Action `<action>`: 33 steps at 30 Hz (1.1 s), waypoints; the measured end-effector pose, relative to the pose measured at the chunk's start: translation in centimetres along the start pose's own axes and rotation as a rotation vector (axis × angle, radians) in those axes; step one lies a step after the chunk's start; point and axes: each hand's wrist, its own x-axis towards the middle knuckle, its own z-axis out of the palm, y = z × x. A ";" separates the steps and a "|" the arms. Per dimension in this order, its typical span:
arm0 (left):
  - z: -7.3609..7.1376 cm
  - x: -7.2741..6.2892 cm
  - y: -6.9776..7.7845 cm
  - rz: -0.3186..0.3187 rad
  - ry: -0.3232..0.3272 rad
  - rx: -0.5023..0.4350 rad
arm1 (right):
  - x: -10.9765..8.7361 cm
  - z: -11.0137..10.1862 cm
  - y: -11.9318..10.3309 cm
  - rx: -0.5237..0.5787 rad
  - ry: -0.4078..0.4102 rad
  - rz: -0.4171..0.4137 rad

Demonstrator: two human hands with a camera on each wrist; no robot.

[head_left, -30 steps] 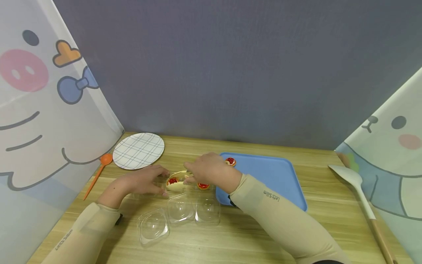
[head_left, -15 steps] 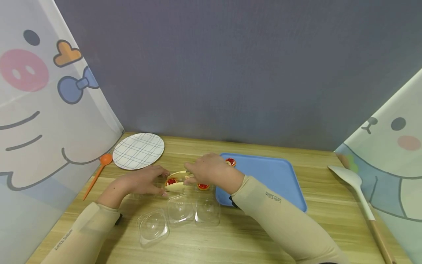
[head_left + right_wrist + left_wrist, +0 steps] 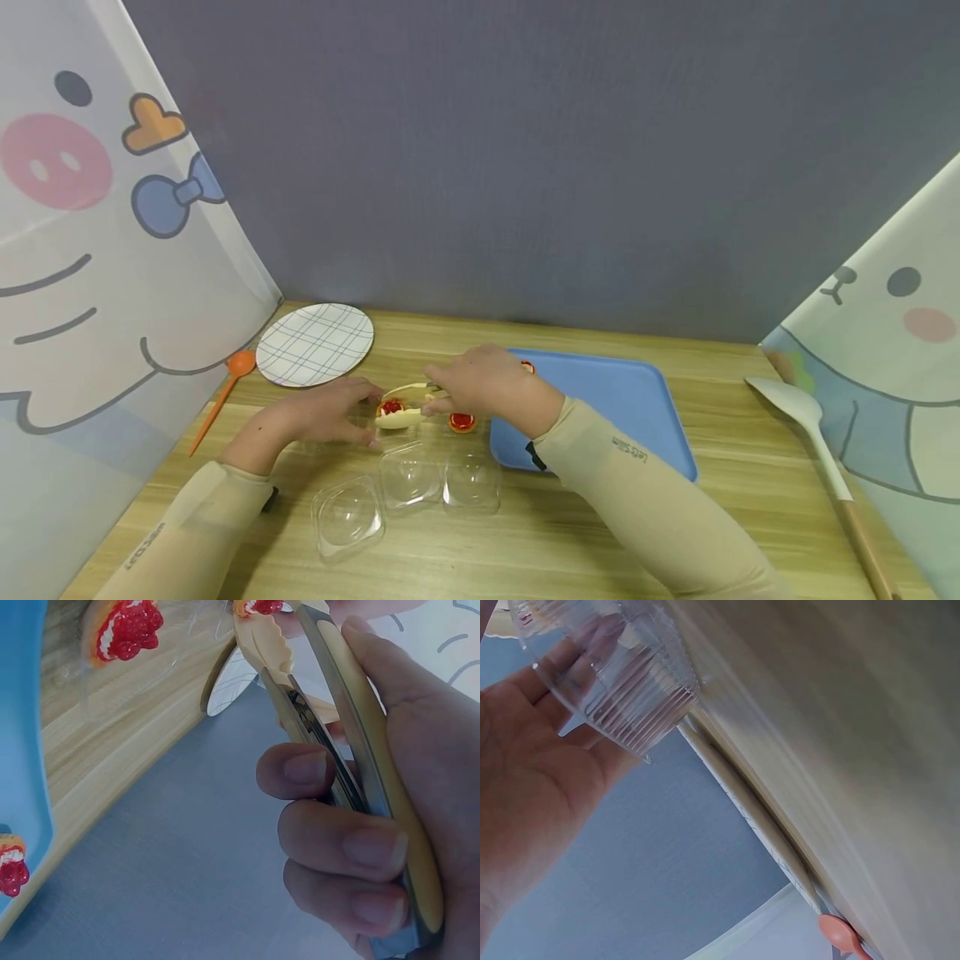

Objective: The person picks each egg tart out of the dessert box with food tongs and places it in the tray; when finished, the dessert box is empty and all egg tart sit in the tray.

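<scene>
One red-topped tart (image 3: 390,407), seemingly within the far row of the clear container (image 3: 641,694), between parted tongs (image 3: 401,418) gripped by the right hand (image 3: 483,383); left hand (image 3: 330,410) clasping its left end; hazard: snagging tongs might tip it.

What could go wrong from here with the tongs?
The tongs could nudge the tart at their tips when opened. The right grip, close to the neighbouring tart, might brush it. The clear container might slide if the left grip beside it moves off.
</scene>
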 end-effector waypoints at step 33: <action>0.1 0.0 0.1 -0.010 -0.004 0.004 | -4.5 1.4 5.2 0.189 0.175 0.058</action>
